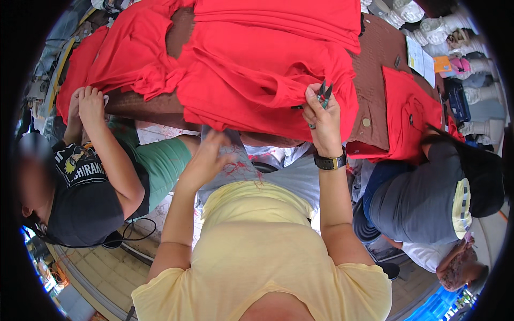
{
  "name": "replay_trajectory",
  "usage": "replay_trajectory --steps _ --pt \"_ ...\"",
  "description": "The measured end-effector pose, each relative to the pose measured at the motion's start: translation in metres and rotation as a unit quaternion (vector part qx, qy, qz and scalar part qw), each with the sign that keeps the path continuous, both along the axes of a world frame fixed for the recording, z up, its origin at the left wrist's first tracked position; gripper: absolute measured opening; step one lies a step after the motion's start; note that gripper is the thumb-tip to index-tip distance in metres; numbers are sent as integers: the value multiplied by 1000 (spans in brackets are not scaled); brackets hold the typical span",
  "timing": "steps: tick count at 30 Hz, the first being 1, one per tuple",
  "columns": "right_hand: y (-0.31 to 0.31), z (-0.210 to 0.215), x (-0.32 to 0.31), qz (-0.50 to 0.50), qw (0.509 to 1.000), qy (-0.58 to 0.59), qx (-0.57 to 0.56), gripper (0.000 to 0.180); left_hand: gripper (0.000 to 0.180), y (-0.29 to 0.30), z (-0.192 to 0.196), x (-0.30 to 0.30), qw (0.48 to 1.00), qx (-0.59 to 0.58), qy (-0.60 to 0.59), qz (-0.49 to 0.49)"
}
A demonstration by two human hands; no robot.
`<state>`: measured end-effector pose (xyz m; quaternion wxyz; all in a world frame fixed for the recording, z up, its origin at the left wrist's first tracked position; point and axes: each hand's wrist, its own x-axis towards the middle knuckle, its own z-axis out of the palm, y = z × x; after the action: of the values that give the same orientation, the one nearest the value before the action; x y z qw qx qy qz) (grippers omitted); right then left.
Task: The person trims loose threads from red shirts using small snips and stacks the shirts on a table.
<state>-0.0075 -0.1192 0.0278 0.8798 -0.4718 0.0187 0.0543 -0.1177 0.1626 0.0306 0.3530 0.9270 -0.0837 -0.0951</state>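
Note:
In my right hand [323, 119] is a small pair of thread snips [325, 95], its dark blades pointing up and apart. That hand is closed around the snips, over the near right part of a red garment [230, 69] spread on the table. My left hand [210, 159] is over my lap, just below the cloth's near edge. It is slightly blurred, its thumb and fingers look apart, and I see nothing in it. Loose red threads [240, 170] lie on my grey trousers beside it.
A folded red pile [278, 13] lies at the back of the brown-covered table [372, 80], another red garment [409, 107] at the right. One person [85, 176] sits at my left, handling red cloth; another [423, 187] sits at my right. Papers [421, 60] lie at the far right.

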Motion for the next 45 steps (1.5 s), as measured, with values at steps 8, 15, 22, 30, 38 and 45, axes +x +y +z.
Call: replay_trajectory --steps 8,15,22,30,38,45 --pt "-6 16 3 12 999 -28 16 17 4 -66 15 97 926 -95 -365 20" --pt "-19 31 28 -31 951 -136 -276 26 5 -61 47 90 969 -209 -119 53" --pt "17 53 74 160 803 -393 -418 23 4 -46 76 109 939 22 -341 -24" --pt "15 -4 36 -139 775 -339 -515 31 8 -55 13 106 970 -183 -148 57" --pt "21 3 -16 -215 877 -149 -404 13 7 -75 -19 86 859 -506 -6 80" --pt "42 -23 -29 115 963 6 -244 54 3 -77 -16 83 874 -479 -25 75"
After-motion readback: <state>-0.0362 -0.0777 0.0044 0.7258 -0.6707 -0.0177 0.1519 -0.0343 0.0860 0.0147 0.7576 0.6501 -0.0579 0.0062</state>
